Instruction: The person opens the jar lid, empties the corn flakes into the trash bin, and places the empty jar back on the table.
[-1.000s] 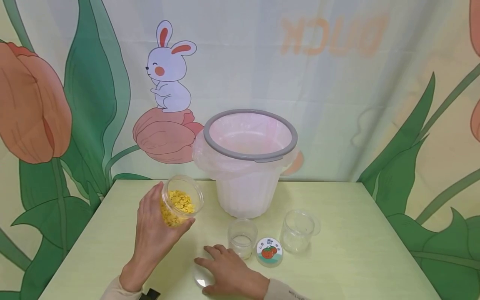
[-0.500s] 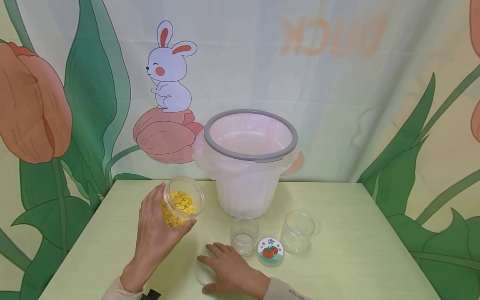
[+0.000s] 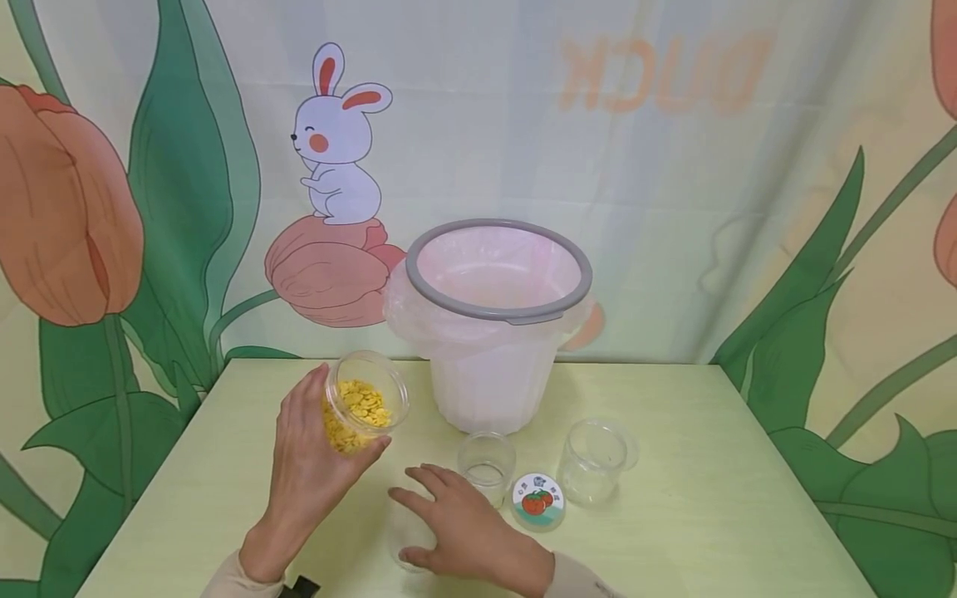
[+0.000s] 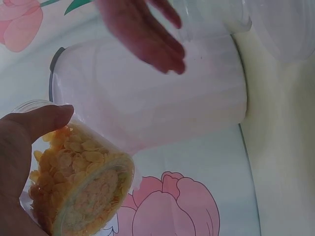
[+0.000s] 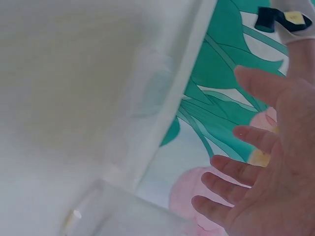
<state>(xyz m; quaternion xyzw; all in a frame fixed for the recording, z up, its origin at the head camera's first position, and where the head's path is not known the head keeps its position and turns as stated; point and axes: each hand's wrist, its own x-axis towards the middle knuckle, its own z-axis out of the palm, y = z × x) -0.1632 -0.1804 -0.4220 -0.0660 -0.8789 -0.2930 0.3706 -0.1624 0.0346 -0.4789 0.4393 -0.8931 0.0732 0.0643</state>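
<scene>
Jar of yellow flakes (image 3: 364, 404) in left hand (image 3: 306, 473)'s grip, right hand (image 3: 467, 531) spread flat, holding nothing.

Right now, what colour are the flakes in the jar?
Yellow flakes fill the jar; the left wrist view shows them best.

Your right hand (image 5: 275, 162) fills the lower right of the frame, fingers (image 5: 231, 169) spread and relaxed, pointing left, holding nothing. The pale tabletop (image 5: 64, 83) takes up the whole left side. A clear plastic container (image 5: 123, 216) sits blurry at the bottom, just left of your fingertips.
</scene>
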